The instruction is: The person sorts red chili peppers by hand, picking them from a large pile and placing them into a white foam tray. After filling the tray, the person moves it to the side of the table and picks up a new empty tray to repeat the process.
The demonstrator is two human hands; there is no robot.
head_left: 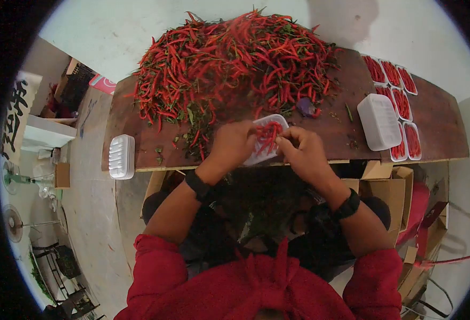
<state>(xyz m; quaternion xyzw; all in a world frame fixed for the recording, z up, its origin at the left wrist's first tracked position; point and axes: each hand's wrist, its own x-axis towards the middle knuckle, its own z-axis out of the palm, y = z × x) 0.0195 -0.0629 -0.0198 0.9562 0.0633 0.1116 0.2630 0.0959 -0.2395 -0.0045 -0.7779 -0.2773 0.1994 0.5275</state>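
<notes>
Chillies (268, 136) (slender, glossy) fill foam tray (277, 119) in left hand (235, 144), right hand (303, 153) touching.

Soft, even daylight fills the head view, bright on the pale wall (112, 32) behind the table (352, 74), with no hard glare. A faint grey shadow (341, 21) falls on that wall above the chili pile (235, 58). The space under the table sits dark. The fisheye lens bows the table's edges and leaves black vignetting in all 4 corners. The left hand (234, 144), right hand (304, 152) and white tray (279, 120) are sharp, while the outer rim looks soft.
</notes>
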